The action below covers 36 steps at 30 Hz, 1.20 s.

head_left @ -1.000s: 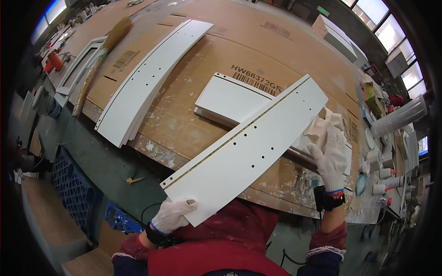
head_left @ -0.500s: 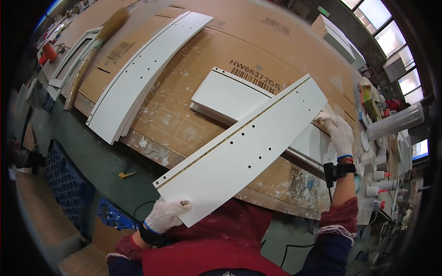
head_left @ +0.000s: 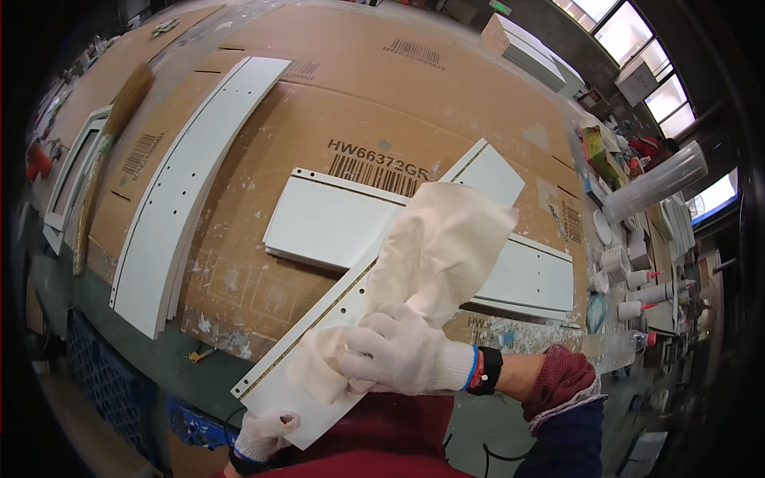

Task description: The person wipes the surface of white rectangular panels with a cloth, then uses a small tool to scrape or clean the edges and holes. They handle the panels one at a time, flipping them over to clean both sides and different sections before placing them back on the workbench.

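A long white panel (head_left: 478, 171) with small drilled holes slants from low left to upper right across the cardboard-covered table (head_left: 382, 103). My left hand (head_left: 264, 434), in a white glove, grips its near corner. My right hand (head_left: 398, 354), gloved with a dark wrist strap, presses a cream cloth (head_left: 430, 247) flat onto the panel's near half. The cloth drapes over the panel's middle and hides it. Under the slanted panel lies a flat white rectangular panel (head_left: 331, 223).
A curved white panel (head_left: 179, 199) with holes lies at the table's left. A brush (head_left: 119, 119) and a framed white piece (head_left: 72, 175) sit farther left. Bottles, tubes and a clear roll (head_left: 653, 183) crowd the right side. A blue crate (head_left: 103, 374) stands below the table edge.
My right hand left the panel's far end and came down onto its near half with the cloth. The panel now sits lower and closer to me.
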Each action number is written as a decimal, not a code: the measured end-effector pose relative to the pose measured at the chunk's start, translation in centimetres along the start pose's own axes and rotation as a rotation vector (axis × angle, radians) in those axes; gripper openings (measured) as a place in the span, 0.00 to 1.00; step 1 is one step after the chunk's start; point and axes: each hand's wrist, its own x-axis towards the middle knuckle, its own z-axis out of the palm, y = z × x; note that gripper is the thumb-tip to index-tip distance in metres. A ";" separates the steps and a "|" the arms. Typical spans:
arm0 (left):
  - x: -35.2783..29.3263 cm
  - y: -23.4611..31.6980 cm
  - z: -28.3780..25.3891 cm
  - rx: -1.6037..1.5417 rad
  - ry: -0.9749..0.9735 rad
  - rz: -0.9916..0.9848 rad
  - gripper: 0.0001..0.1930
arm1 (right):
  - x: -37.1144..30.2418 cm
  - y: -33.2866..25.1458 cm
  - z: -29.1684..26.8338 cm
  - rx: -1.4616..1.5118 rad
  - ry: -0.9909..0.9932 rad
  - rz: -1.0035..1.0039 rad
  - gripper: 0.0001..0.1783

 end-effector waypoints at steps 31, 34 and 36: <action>0.9 -1.2 -6.3 0.422 0.202 -0.159 0.11 | 1.0 19.6 -8.0 0.031 -0.254 0.400 0.10; 0.8 -1.3 -6.4 0.398 0.204 -0.128 0.11 | 1.8 22.0 -10.7 -0.290 -0.206 0.567 0.10; 0.2 -1.7 -6.6 0.371 0.196 -0.091 0.11 | 0.6 26.2 -11.0 -0.515 -0.316 0.945 0.11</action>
